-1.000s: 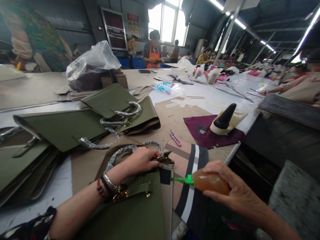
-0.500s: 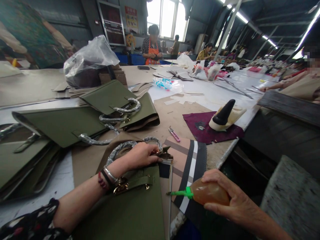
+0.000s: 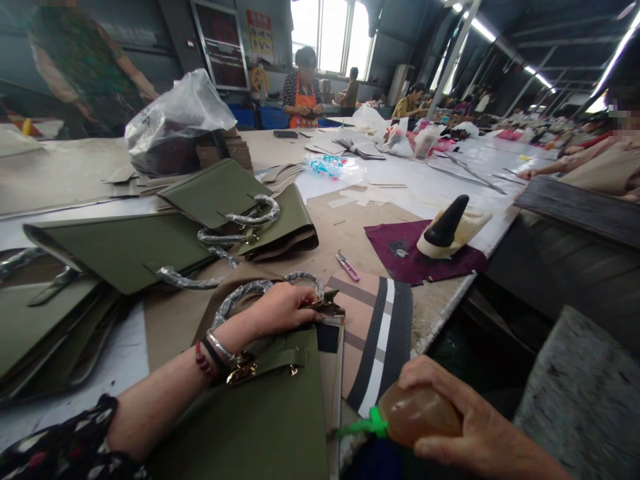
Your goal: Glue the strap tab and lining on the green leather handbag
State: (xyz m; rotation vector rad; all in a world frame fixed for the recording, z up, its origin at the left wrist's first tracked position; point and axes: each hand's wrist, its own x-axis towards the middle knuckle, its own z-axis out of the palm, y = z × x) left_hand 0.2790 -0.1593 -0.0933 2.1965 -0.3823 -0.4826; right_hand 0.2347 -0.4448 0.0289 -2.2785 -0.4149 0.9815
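Note:
My left hand (image 3: 285,303) is closed on the upper corner of an olive-green handbag (image 3: 250,427), pinching the edge by its opening. The bag lies flat in front of me, with plastic-wrapped handles (image 3: 235,297) and a strap with gold-coloured hardware (image 3: 275,365). In my right hand (image 3: 450,407) is a squeeze bottle (image 3: 417,413) of amber liquid with a green nozzle. The bottle lies sideways in my fingers, its nozzle tip at the bag's right edge. A striped panel (image 3: 367,333) in pink, black and white lies just beyond that edge.
More olive-green bags (image 3: 125,247) lie at the left. Pink-handled thread snips (image 3: 347,265) rest on the brown sheet. A black cone (image 3: 447,223) sits in a pale holder on a maroon cloth (image 3: 400,250). A clear plastic bag (image 3: 180,120) stands farther back, and co-workers are around the tables.
My right hand has brought the bottle nearer to me, so its nozzle tip is lower along the bag's edge. My left hand keeps its grip. A co-worker at far left stands more upright.

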